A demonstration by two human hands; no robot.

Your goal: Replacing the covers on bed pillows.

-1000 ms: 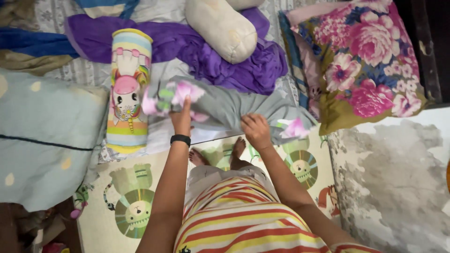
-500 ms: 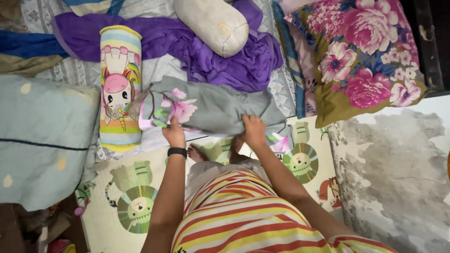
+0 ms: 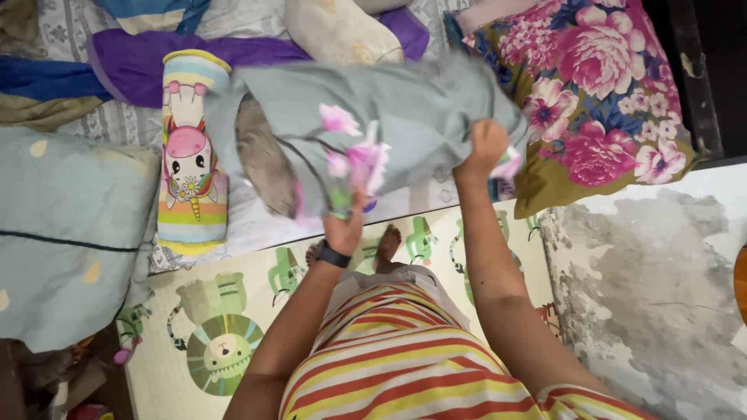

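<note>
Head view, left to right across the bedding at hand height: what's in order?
Pale green pillow → unicorn-print bolster → left hand → grey floral cloth, held up by both hands → right hand → floral pillow.

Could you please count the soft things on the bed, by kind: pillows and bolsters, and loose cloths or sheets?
Pillows and bolsters: 4 (unicorn bolster, cream bolster, floral pillow, pale green pillow)
Loose cloths: 3 (grey floral cloth held up by the left hand and right hand, purple cloth, blue cloth)
Total: 7
</note>
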